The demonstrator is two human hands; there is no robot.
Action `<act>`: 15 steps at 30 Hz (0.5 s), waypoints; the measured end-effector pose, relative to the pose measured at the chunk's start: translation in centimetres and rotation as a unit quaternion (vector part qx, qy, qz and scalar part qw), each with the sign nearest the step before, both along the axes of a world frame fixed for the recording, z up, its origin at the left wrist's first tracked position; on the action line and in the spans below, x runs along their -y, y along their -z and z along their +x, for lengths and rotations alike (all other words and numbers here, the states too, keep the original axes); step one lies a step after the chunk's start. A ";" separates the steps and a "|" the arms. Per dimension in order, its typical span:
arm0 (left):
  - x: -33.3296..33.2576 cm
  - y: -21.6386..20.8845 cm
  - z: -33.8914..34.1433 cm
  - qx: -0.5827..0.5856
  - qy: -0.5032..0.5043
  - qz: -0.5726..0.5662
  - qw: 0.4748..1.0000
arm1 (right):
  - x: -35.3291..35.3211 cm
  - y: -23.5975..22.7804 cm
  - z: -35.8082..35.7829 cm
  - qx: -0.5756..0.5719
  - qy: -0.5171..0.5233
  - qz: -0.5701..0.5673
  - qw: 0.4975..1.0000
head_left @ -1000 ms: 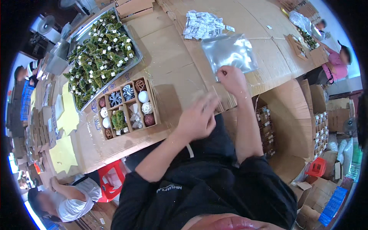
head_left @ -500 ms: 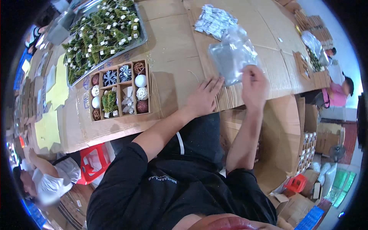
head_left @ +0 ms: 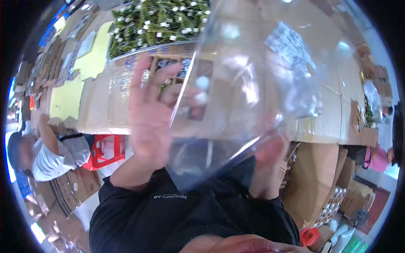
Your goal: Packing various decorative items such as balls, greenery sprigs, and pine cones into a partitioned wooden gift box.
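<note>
A large clear plastic bag (head_left: pixel 236 109) is raised close in front of me, slanting across the middle of the view. My right hand (head_left: pixel 270 148), partly seen through the film and blurred, grips its lower right side. Beside the bag's left edge is my left hand (head_left: pixel 152 116), fingers spread and smeared by motion. Behind that hand and the film, a divided cardboard box (head_left: pixel 174 56) of ornaments sits on the table, mostly covered; white and dark red balls show through the plastic.
A tray of small green trees with white blocks (head_left: pixel 158 23) stands at the far left. Pale sachets (head_left: pixel 291 46) and more clear bags (head_left: pixel 301 97) lie at the right. An open carton (head_left: pixel 314 181) is below the table edge. A co-worker (head_left: pixel 63 156) sits at the left.
My right hand has lifted a clear bag from the pile and brought it close to me. My left hand has left the table edge and risen, moving left with its fingers spread.
</note>
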State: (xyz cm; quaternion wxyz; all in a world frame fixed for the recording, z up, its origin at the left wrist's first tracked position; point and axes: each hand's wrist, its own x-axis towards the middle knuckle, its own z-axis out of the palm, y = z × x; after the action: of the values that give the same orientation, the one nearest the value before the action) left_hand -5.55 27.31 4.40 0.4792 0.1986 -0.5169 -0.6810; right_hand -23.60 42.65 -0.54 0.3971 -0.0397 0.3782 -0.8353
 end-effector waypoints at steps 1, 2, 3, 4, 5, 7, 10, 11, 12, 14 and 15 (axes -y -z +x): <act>0.5 -0.6 1.5 0.040 -0.020 -0.018 0.999 | 0.6 2.4 -0.1 -0.010 -0.108 -0.061 0.992; 1.3 -1.2 3.0 0.082 -0.041 -0.039 0.995 | 1.9 3.2 0.5 0.012 -0.124 0.013 0.992; 2.0 -1.7 4.7 0.122 -0.010 -0.053 0.991 | 3.2 3.6 1.4 0.033 -0.138 0.087 0.986; 2.5 -1.7 6.2 0.116 -0.002 -0.015 0.993 | 4.3 3.5 2.3 -0.004 -0.154 0.086 0.984; 2.7 -1.7 7.3 0.112 0.005 0.023 0.993 | 5.0 3.8 2.7 -0.001 -0.159 0.082 0.984; 3.5 -0.6 8.7 0.224 -0.029 -0.012 0.974 | 5.8 5.1 3.2 0.035 -0.183 0.099 0.977; 6.2 2.9 8.3 0.371 -0.110 -0.099 0.917 | 6.1 5.5 3.8 0.006 -0.190 0.134 0.973; 7.3 3.7 8.3 0.410 -0.140 -0.129 0.892 | 5.9 5.4 4.2 -0.014 -0.201 0.151 0.968; 8.0 4.1 8.1 0.433 -0.166 -0.118 0.878 | 5.8 5.5 4.5 -0.014 -0.203 0.151 0.967; 9.9 4.6 7.6 0.424 -0.150 -0.110 0.886 | 5.6 5.8 5.1 -0.041 -0.189 0.145 0.970; 10.4 4.6 7.4 0.418 -0.135 -0.104 0.892 | 5.3 6.0 5.3 -0.056 -0.209 0.147 0.965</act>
State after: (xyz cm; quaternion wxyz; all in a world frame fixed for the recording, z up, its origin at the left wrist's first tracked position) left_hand 1.89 16.89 -0.23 0.3247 0.4817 -0.7054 -0.4062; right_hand -18.26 37.33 -6.54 0.5424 -0.1055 0.5013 -0.6659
